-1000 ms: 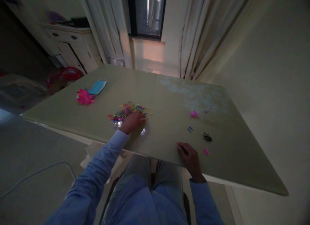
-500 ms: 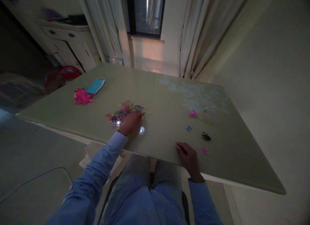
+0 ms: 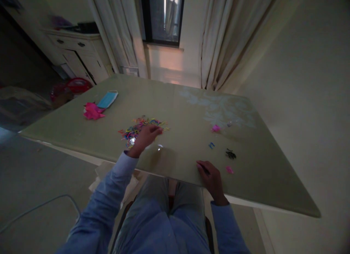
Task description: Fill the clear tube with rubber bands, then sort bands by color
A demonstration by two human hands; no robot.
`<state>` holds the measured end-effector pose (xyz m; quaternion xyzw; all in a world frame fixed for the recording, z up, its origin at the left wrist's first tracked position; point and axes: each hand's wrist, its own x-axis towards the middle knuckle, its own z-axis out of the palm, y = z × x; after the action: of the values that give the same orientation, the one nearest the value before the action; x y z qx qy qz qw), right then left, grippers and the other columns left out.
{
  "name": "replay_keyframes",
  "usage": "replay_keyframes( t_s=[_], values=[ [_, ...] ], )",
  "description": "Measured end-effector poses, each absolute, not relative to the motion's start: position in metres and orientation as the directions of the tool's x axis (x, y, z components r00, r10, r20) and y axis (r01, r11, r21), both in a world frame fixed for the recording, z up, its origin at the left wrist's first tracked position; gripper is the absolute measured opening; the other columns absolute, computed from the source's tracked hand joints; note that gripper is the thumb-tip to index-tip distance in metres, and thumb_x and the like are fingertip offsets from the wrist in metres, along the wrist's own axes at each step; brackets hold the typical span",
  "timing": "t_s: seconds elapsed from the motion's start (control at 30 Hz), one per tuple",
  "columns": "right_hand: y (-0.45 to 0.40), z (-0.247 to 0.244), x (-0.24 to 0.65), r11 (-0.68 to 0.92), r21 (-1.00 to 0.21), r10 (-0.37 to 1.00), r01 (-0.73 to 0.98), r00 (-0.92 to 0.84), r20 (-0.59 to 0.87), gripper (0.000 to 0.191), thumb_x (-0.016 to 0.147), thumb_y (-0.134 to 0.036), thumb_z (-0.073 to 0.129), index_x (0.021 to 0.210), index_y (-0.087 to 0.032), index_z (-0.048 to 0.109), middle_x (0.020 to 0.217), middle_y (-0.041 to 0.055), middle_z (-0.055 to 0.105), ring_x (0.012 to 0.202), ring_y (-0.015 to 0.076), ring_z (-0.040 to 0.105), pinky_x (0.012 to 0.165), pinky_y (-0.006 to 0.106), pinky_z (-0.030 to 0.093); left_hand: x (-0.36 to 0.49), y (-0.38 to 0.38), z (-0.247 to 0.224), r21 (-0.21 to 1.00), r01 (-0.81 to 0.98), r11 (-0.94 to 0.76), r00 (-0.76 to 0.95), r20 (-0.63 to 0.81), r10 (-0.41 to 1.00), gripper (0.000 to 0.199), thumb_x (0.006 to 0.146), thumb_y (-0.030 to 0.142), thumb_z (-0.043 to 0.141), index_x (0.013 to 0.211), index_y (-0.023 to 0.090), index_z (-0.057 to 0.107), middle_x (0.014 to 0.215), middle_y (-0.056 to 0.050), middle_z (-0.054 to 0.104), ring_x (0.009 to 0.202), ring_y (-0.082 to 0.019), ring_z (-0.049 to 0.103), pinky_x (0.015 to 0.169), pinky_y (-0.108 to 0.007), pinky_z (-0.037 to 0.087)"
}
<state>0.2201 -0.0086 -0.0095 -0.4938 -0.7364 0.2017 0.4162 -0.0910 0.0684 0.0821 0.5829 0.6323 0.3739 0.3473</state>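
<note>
My left hand (image 3: 147,136) is over the right side of a pile of thin multicoloured bands (image 3: 133,130), fingertips pinched together. Whatever may be between them is too small to make out. My right hand (image 3: 212,178) rests near the table's front edge, its fingers curled in and thumb against the index finger; the inside of the grip is hidden. To its right lie a small pink cluster (image 3: 229,170) and a heap of black bands (image 3: 230,154). Beyond it are a few blue bands (image 3: 211,145) and another pink cluster (image 3: 216,128).
A crumpled pink piece (image 3: 93,111) and a blue face mask (image 3: 107,99) lie at the left of the pale green table (image 3: 175,100). A small clear item (image 3: 229,123) sits at the right. Behind stand curtains, a window and a cabinet (image 3: 79,51).
My left hand has lifted slightly off the pile, its fingertips now higher over the right edge. The right hand keeps its place; the view has shifted a little.
</note>
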Motion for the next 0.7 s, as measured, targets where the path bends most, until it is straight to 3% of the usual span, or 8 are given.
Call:
replay_keyframes(
  t_s=[0.1, 0.2, 0.37, 0.47, 0.57, 0.63, 0.7],
  values=[
    [-0.01, -0.009, 0.219, 0.415, -0.711, 0.903, 0.568, -0.162, 0.398, 0.021, 0.094, -0.03, 0.055, 0.096, -0.019, 0.072, 0.086, 0.0074, 0.073, 0.078, 0.0187, 0.069, 0.073, 0.029, 0.055, -0.061, 0.035, 0.107, 0.993, 0.107, 0.048, -0.033, -0.045, 0.998, 0.034, 0.08, 0.049, 0.065, 0.073, 0.016, 0.067, 0.049, 0.005, 0.044, 0.045, -0.008, 0.037, 0.045, -0.021, 0.027],
    [-0.011, -0.007, 0.217, 0.391, -0.718, 0.916, 0.576, -0.165, 0.367, 0.022, 0.095, -0.031, 0.053, 0.097, -0.02, 0.072, 0.088, 0.0079, 0.074, 0.081, 0.0191, 0.069, 0.075, 0.03, 0.055, -0.031, 0.011, 0.121, 0.989, -0.135, 0.054, 0.038, -0.05, 0.998, 0.031, 0.076, 0.047, 0.071, 0.077, 0.016, 0.068, 0.059, 0.003, 0.055, 0.045, -0.005, 0.037, 0.043, -0.02, 0.027],
    [-0.013, -0.006, 0.214, 0.379, -0.718, 0.921, 0.584, -0.165, 0.352, 0.023, 0.095, -0.029, 0.052, 0.096, -0.019, 0.072, 0.088, 0.0079, 0.073, 0.081, 0.019, 0.068, 0.076, 0.029, 0.054, 0.011, 0.008, 0.12, 0.945, -0.284, 0.163, 0.167, -0.119, 0.979, 0.031, 0.074, 0.045, 0.075, 0.075, 0.014, 0.068, 0.068, 0.0, 0.061, 0.046, -0.003, 0.036, 0.043, -0.02, 0.027],
    [-0.014, -0.006, 0.212, 0.388, -0.709, 0.918, 0.589, -0.176, 0.357, 0.021, 0.095, -0.025, 0.051, 0.096, -0.019, 0.071, 0.087, 0.0074, 0.072, 0.081, 0.0186, 0.067, 0.075, 0.029, 0.053, 0.036, 0.014, 0.112, 0.95, -0.261, 0.17, 0.202, -0.118, 0.972, 0.031, 0.075, 0.045, 0.073, 0.079, 0.015, 0.069, 0.073, -0.001, 0.064, 0.046, -0.003, 0.037, 0.044, -0.02, 0.028],
    [-0.014, -0.01, 0.21, 0.362, -0.692, 0.928, 0.624, -0.177, 0.327, 0.02, 0.092, -0.02, 0.051, 0.097, -0.02, 0.071, 0.087, 0.0068, 0.072, 0.08, 0.0188, 0.067, 0.075, 0.029, 0.052, 0.068, 0.024, 0.096, 0.989, -0.108, 0.098, 0.239, -0.07, 0.969, 0.029, 0.078, 0.044, 0.07, 0.084, 0.015, 0.07, 0.075, -0.002, 0.067, 0.051, -0.006, 0.045, 0.047, -0.02, 0.034],
    [-0.013, -0.016, 0.208, 0.322, -0.668, 0.944, 0.671, -0.169, 0.284, 0.021, 0.089, -0.017, 0.052, 0.097, -0.019, 0.071, 0.09, 0.0088, 0.074, 0.082, 0.0213, 0.068, 0.074, 0.03, 0.053, 0.093, 0.033, 0.082, 0.996, 0.071, -0.052, 0.299, 0.029, 0.954, 0.026, 0.083, 0.041, 0.064, 0.085, 0.015, 0.071, 0.076, -0.003, 0.069, 0.058, -0.01, 0.054, 0.054, -0.022, 0.041],
    [-0.012, -0.022, 0.207, 0.278, -0.634, 0.958, 0.721, -0.165, 0.232, 0.023, 0.085, -0.014, 0.056, 0.1, -0.015, 0.072, 0.093, 0.0133, 0.075, 0.083, 0.0254, 0.07, 0.072, 0.033, 0.053, 0.118, 0.044, 0.069, 0.92, 0.285, -0.269, 0.409, 0.137, 0.902, 0.023, 0.088, 0.035, 0.059, 0.088, 0.016, 0.072, 0.081, -0.005, 0.072, 0.066, -0.013, 0.059, 0.065, -0.025, 0.046]
  ],
)
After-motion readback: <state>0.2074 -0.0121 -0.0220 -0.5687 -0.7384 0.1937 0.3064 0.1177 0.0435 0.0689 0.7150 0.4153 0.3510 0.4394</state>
